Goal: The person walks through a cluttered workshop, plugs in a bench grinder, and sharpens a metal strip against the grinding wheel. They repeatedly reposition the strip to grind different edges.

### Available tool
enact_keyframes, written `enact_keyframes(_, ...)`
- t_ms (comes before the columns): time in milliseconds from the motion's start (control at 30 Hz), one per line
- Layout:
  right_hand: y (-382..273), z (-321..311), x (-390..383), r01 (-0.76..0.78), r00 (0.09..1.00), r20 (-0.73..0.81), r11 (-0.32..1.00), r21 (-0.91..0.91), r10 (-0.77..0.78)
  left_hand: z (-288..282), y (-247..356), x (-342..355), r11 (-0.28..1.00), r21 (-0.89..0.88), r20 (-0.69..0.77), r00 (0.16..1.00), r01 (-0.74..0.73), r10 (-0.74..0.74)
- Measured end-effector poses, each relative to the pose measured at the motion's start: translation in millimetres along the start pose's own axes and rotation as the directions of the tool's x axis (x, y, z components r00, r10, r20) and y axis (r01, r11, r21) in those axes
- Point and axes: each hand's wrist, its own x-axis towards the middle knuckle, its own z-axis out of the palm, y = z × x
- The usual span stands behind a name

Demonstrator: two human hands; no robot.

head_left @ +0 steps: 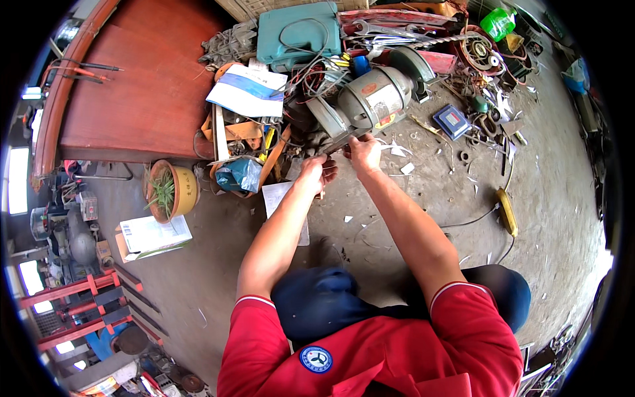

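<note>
A grey-green bench grinder (374,98) stands on the floor ahead of me, with a rounded wheel guard at each end. Both my hands are at its left wheel guard (329,118). Between them lies a short dark metal bar (338,143), slanting up to the right close below the guard. My left hand (317,173) is curled, its fingertips closed on the bar's lower left end. Fingers of my right hand (364,153) pinch the bar near its right end, just under the motor body. The contact between bar and wheel is hidden.
Left of the grinder are a teal tool case (297,33), tangled cables and a blue-white booklet (248,91). A potted plant (170,192) stands by a reddish wooden cabinet (139,79). On the right lie a blue box (452,122), scraps and a yellow power strip (507,212).
</note>
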Motion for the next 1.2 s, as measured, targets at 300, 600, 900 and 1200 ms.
enact_keyframes(300, -8.1, -20.7, 18.3, -0.011, 0.999, -0.049, 1.0, 0.028, 0.013, 33.9, 6.6, -3.0, 0.998, 0.067, 0.027, 1.0, -0.004, 0.003)
enact_keyframes(600, -25.7, -35.5, 20.6, 0.012, 0.995, -0.095, 0.996, 0.084, -0.003, 56.4, 5.0, 6.5, 0.994, 0.112, 0.051, 0.999, -0.017, 0.011)
enact_keyframes(900, -2.9, -21.2, 22.4, -0.017, 0.998, -0.065, 0.999, 0.031, 0.019, 34.0, 2.5, 4.5, 0.999, 0.045, 0.023, 1.0, -0.008, 0.007)
enact_keyframes(1200, 4.1, -4.0, 9.4, -0.026, 0.998, -0.063, 0.998, -0.057, 0.023, 2.6, -3.2, 2.9, 1.0, 0.024, -0.005, 1.0, 0.019, -0.018)
